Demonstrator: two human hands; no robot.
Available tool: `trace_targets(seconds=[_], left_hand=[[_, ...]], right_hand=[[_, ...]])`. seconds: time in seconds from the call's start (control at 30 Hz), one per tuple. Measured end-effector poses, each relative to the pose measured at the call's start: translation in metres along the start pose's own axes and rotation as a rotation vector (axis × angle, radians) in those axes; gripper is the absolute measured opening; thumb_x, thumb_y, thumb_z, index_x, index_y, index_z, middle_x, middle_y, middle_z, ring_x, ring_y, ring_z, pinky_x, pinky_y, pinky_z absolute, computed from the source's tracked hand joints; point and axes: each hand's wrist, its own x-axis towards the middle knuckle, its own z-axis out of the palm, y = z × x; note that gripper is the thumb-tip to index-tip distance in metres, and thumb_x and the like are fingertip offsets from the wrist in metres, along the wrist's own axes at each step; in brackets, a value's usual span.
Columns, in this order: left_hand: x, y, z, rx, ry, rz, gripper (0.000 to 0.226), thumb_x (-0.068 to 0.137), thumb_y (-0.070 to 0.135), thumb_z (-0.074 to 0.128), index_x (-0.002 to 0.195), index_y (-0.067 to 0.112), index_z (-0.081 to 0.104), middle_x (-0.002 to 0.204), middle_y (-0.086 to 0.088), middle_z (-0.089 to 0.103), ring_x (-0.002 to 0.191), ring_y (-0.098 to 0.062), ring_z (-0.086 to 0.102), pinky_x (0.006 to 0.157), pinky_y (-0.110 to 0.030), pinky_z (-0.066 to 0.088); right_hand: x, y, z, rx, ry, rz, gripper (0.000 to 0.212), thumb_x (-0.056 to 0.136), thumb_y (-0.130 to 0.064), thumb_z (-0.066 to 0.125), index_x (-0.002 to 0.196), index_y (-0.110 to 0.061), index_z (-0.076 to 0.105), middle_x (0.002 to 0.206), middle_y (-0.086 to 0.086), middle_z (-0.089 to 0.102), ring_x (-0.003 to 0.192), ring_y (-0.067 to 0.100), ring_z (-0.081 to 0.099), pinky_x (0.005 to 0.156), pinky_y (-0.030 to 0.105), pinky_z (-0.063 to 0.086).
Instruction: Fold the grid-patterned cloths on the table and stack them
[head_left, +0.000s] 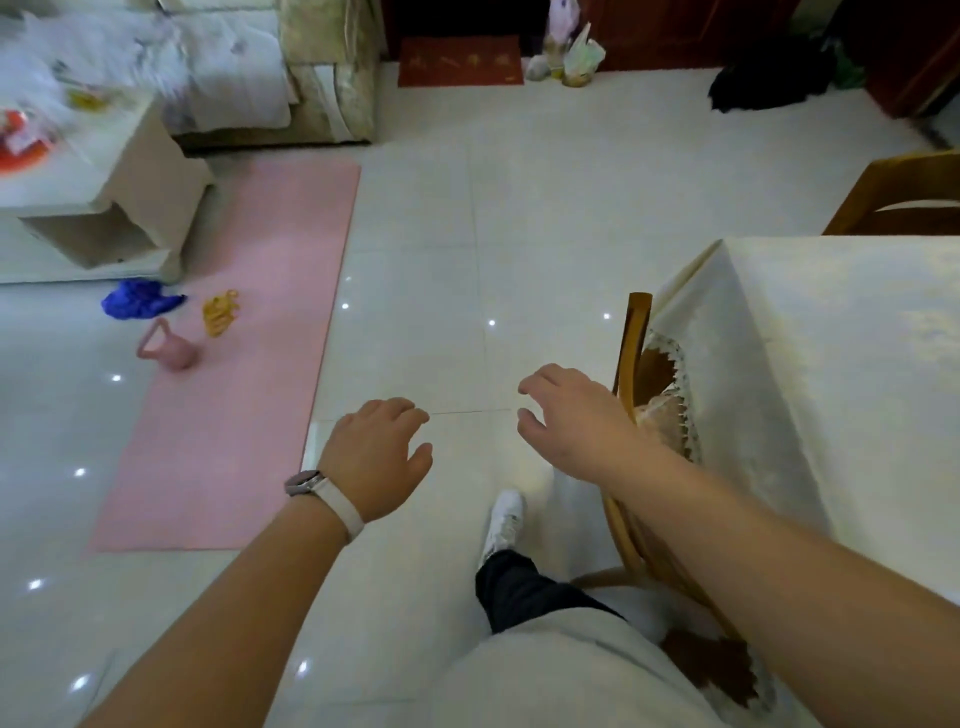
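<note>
Person is standing beside the table (841, 332), facing the open floor (441, 234). Both arms are reaching forward over the tiles. Left hand (376, 457), watch (311, 483) on its wrist, is hanging loose with fingers curled, holding nothing. Right hand (569, 415) is likewise slack and empty, passing just beside the chair (631, 353) tucked against the table.

No grid-patterned cloths are showing; the visible tabletop is carrying only its cream cover. They may be lying outside the view; cannot tell.

Folding judged not yet begun.

Risks: right forearm is crossing the chair back, so a quick turn could knock it. The shoe (501, 519) is stepping on glossy tile, and a slip looks possible.
</note>
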Motion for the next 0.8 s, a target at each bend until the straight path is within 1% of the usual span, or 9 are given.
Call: trace_targets(seconds=[0.13, 0.3, 0.4, 0.57, 0.8], left_hand=[[0.065, -0.006, -0.016, 0.019, -0.007, 0.001, 0.042, 0.092, 0.041, 0.050, 0.130, 0.023, 0.055, 0.136, 0.003, 0.053, 0.123, -0.020, 0.048, 0.099, -0.038, 0.042], [0.154, -0.011, -0.050, 0.072, -0.031, 0.035, 0.041, 0.091, 0.039, 0.052, 0.128, 0.022, 0.057, 0.134, 0.003, 0.055, 0.120, -0.021, 0.050, 0.096, -0.037, 0.043], [0.205, -0.010, -0.069, 0.082, -0.002, 0.057, 0.040, 0.091, 0.038, 0.053, 0.127, 0.020, 0.057, 0.134, 0.001, 0.055, 0.120, -0.022, 0.050, 0.096, -0.038, 0.042], [0.268, -0.001, -0.089, 0.083, 0.007, 0.120, 0.041, 0.092, 0.038, 0.052, 0.128, 0.020, 0.057, 0.134, 0.002, 0.055, 0.120, -0.021, 0.050, 0.095, -0.037, 0.043], [0.342, -0.003, -0.097, 0.060, -0.011, 0.209, 0.040, 0.091, 0.038, 0.054, 0.127, 0.020, 0.058, 0.133, 0.001, 0.056, 0.118, -0.022, 0.051, 0.093, -0.036, 0.044]], right_hand=[[0.062, 0.023, -0.004, 0.037, 0.009, 0.012, 0.040, 0.098, -0.037, 0.039, 0.134, -0.020, 0.050, 0.134, 0.000, 0.051, 0.117, 0.022, 0.050, 0.096, 0.038, 0.045], [0.136, 0.061, -0.023, 0.065, 0.011, 0.049, 0.040, 0.097, -0.037, 0.040, 0.130, -0.019, 0.052, 0.130, 0.002, 0.053, 0.114, 0.024, 0.050, 0.093, 0.040, 0.045], [0.170, 0.079, -0.036, 0.080, 0.029, 0.062, 0.038, 0.096, -0.036, 0.041, 0.127, -0.018, 0.054, 0.126, 0.003, 0.054, 0.111, 0.025, 0.051, 0.090, 0.040, 0.046], [0.204, 0.102, -0.060, 0.073, 0.032, 0.119, 0.037, 0.096, -0.036, 0.041, 0.125, -0.018, 0.055, 0.124, 0.003, 0.054, 0.108, 0.024, 0.052, 0.089, 0.041, 0.047], [0.244, 0.132, -0.079, 0.072, 0.047, 0.224, 0.036, 0.094, -0.037, 0.042, 0.122, -0.018, 0.056, 0.121, 0.002, 0.056, 0.106, 0.024, 0.053, 0.087, 0.040, 0.047]])
